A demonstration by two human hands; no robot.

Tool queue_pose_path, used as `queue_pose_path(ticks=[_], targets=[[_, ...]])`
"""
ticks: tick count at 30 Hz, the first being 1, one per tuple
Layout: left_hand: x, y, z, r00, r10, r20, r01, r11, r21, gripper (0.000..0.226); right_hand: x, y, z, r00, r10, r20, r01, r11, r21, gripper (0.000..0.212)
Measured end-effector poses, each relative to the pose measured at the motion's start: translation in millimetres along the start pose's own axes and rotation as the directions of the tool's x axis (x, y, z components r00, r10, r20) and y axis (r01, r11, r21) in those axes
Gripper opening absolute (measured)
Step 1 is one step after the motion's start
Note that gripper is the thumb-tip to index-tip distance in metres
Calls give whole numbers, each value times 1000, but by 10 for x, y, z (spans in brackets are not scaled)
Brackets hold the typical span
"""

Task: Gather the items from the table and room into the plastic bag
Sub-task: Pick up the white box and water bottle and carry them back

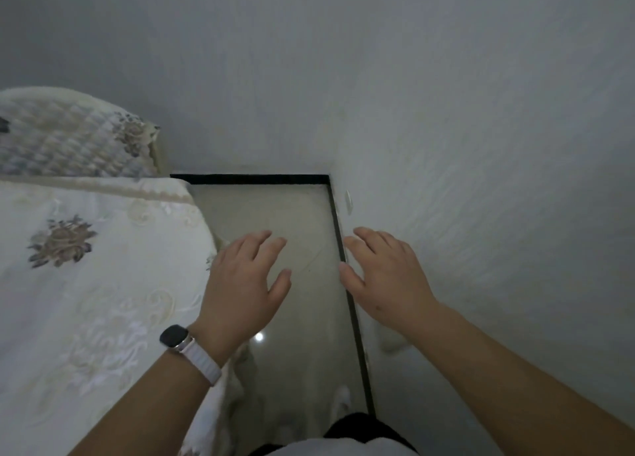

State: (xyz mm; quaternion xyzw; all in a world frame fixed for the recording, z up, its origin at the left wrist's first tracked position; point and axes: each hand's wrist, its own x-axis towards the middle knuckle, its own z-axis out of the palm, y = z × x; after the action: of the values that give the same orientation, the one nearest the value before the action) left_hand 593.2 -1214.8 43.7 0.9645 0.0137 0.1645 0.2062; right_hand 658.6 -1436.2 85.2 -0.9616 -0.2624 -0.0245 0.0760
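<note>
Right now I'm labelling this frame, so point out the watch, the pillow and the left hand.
watch (171, 336), head view, on its dark face.
pillow (68, 139), head view, on its quilted front.
left hand (240, 283), head view, on the back of the hand.

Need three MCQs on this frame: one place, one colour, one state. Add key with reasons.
1. The cream floral-embroidered bedspread lies:
A) left of the hands
B) right of the hands
C) hung on the wall
2. The dark-faced smartwatch on the left wrist has a strap that is:
A) red
B) white
C) green
3. The left hand and right hand are:
A) both open, empty
B) both fists
C) holding a bag
Key: 1A, it fills the view's left side; 2B, a white strap shows; 3A, fingers spread above the glossy beige floor.
</note>
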Motion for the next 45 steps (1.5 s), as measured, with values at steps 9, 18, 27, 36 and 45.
queue_pose_path(ticks=[9, 18, 27, 36, 45], targets=[[1126, -630, 276, 990, -130, 48, 118, 973, 200, 47, 1759, 205, 455, 983, -170, 74, 164, 983, 85, 55], [2857, -962, 404, 973, -232, -14, 225, 925, 307, 49, 3685, 731, 459, 953, -280, 117, 264, 955, 136, 63], [3936, -1556, 480, 958, -277, -72, 285, 906, 312, 48, 5038, 634, 458, 935, -347, 69, 333, 928, 165, 58], [4875, -2852, 606, 924, -369, -101, 382, 895, 228, 47, 6573, 105, 774, 898, -405, 171, 391, 914, 113, 61], [5679, -4014, 358, 902, -412, -127, 430, 875, 223, 46, 7977, -667, 858, 859, -504, 92, 498, 863, 81, 53]])
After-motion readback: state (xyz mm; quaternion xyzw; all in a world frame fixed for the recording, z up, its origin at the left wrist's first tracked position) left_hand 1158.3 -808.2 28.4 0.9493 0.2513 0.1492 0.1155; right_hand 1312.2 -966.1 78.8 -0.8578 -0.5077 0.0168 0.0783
